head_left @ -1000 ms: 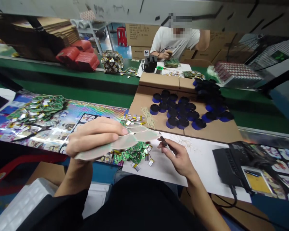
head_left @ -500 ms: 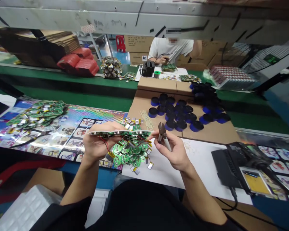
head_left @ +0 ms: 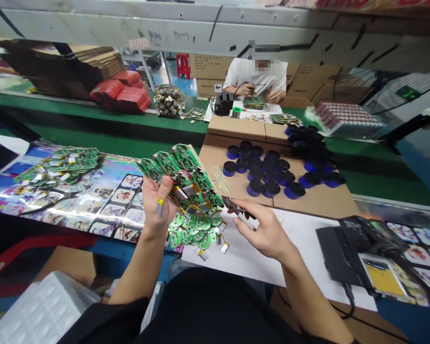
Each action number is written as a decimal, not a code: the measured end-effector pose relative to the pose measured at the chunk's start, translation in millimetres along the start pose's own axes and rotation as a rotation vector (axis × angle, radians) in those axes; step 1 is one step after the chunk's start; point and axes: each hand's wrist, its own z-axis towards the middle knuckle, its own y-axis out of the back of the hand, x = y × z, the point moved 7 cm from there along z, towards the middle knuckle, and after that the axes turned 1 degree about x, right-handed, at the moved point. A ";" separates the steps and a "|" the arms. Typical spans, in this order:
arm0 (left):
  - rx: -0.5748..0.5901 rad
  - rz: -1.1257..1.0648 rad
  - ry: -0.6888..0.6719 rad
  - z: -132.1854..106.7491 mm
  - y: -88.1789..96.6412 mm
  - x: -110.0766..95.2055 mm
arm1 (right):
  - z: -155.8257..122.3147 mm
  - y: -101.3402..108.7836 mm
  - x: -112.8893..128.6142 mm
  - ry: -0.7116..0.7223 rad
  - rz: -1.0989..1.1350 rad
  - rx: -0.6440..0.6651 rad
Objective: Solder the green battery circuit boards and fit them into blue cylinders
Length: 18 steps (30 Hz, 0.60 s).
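Green circuit boards (head_left: pixel 181 174), joined in a wired strip, fan upward from the person's half-open left hand (head_left: pixel 156 205), while the right hand (head_left: pixel 261 229) curls around small side cutters (head_left: pixel 234 205), with loose boards and pouch cells (head_left: pixel 193 230) heaped just below, between both hands.

Our left hand (head_left: pixel 156 205): boards (head_left: pixel 179 172) atop it | pile (head_left: pixel 193 229) beside it, toward our right hand (head_left: pixel 263 229) | cutters (head_left: pixel 232 205) in that hand, paper (head_left: pixel 243 260) under it, spools (head_left: pixel 261 174) beyond it
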 end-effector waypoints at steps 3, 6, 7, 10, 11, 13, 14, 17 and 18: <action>0.032 0.020 0.023 -1.5 0.2 4.0 | -3.3 -1.6 -1.4 0.020 -0.048 -0.007; 0.046 0.042 0.028 -1.9 -0.1 5.4 | -4.5 -1.0 -2.9 0.015 -0.085 -0.010; 0.050 0.043 0.028 -2.1 -0.5 5.7 | -4.4 -0.7 -3.6 0.008 -0.092 -0.008; 0.062 0.036 0.023 -3.2 -1.1 7.0 | -4.1 -0.7 -6.3 -0.012 -0.103 0.008; 0.066 0.027 0.022 -3.5 -1.0 7.7 | -4.1 -0.8 -7.3 -0.019 -0.102 0.014; 0.069 0.000 0.029 -4.0 -0.1 9.6 | -4.3 -0.6 -10.2 -0.038 -0.080 0.023; 0.070 -0.014 0.041 -4.2 0.2 10.7 | -4.3 -0.9 -11.9 -0.050 -0.054 0.028; 0.076 -0.044 0.126 -5.2 -1.6 15.1 | -4.5 -8.6 -18.9 -0.108 0.124 0.085; 0.085 -0.053 0.169 -6.1 -3.6 17.1 | -5.3 -15.5 -22.0 -0.140 0.231 0.131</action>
